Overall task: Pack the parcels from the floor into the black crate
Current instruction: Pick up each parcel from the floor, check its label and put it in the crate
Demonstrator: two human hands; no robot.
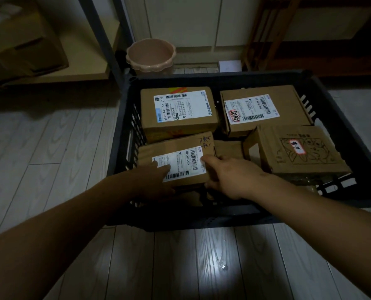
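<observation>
While the left hand (156, 180) lies flat on the parcel (180, 152) in the black crate (212, 75), near-left corner, and the right hand (230, 178) grips its right edge, pressing it down level should seat it snugly.

Four cardboard parcels (178, 109) in black crate (336, 118)

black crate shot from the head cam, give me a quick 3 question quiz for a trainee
1. True or false: the left hand and the right hand both touch the front-left parcel.
2. What stands beyond the far left corner of the black crate? A pink bin; B blue bucket; C red stool.
3. How many parcels in the crate show a white barcode label?

Key
1. True.
2. A.
3. Three: the back-left parcel, the back-right parcel and the front-left one.
</observation>
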